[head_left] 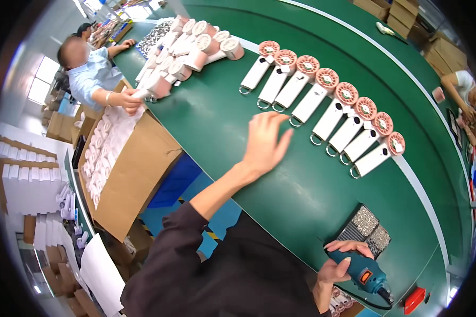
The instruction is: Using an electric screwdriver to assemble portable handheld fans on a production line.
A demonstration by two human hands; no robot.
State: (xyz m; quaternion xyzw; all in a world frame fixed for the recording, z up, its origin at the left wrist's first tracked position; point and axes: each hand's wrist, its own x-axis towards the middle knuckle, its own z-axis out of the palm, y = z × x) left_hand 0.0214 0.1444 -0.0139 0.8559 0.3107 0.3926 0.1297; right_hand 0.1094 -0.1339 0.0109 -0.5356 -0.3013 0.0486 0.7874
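Left hand (263,145): fingers spread, empty, hovering over green belt (280,185) near row of white handheld fans (322,100) lined up within reach. Right hand (339,264): wrapped round blue electric screwdriver (366,274), kept ready at belt edge.

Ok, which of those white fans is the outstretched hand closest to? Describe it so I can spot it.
Start at the green conveyor belt and find the diagonal row of white handheld fans with pink round heads. The left hand hovers open just below the row's upper-left part. The nearest fan is the third from the left end, its metal loop at the handle's bottom lying just off the fingertips.
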